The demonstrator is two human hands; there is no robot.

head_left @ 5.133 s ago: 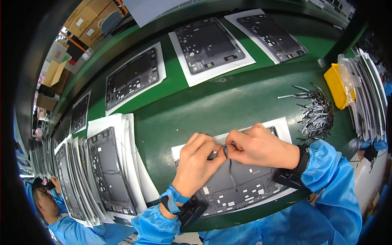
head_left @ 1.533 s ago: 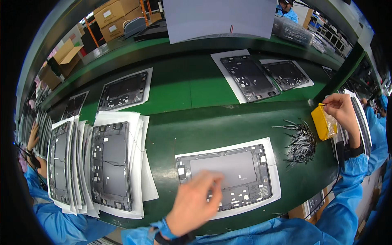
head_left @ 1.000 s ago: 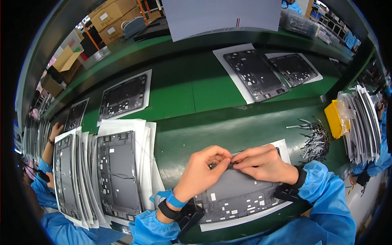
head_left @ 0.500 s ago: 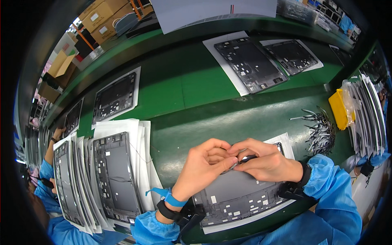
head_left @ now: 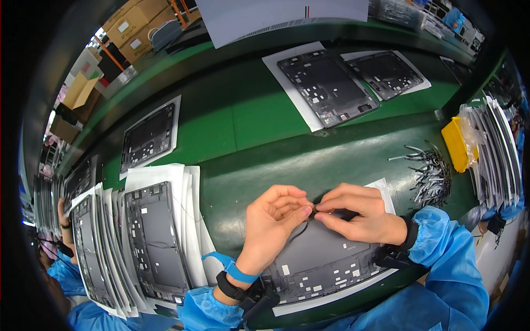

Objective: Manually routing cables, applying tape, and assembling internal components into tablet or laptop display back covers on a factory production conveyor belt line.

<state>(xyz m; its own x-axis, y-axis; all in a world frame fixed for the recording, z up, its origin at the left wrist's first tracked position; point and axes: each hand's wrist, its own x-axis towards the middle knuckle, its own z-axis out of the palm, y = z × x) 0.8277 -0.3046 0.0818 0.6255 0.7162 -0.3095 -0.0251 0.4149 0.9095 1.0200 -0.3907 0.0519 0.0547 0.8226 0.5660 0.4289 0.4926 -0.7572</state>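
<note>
A thin black cable (head_left: 298, 231) is pinched between the fingertips of my left hand (head_left: 270, 220) and my right hand (head_left: 361, 214). Its free end curves down below my left thumb; the part inside the fingers is hidden. Both hands hover over a dark grey tablet back cover (head_left: 314, 254) dotted with small white patches. That cover lies on white sheets (head_left: 309, 310) at the bench's near edge, its upper part screened by my hands. A loose pile of black and grey cables (head_left: 432, 177) rests to the right of my right hand.
Layered covers and white sheets (head_left: 190, 215) stand at left, with a co-worker's hand (head_left: 64, 212) beyond. More covers (head_left: 328, 88) lie on the green strip (head_left: 221, 121) behind the bench. At right are a yellow bin (head_left: 455, 144) and upright sheets (head_left: 491, 157).
My fingertips have shifted on the cable, and its curved end now shows below my left thumb. The co-worker's hand and the far-left cover have moved nearer. The view has shifted slightly.
</note>
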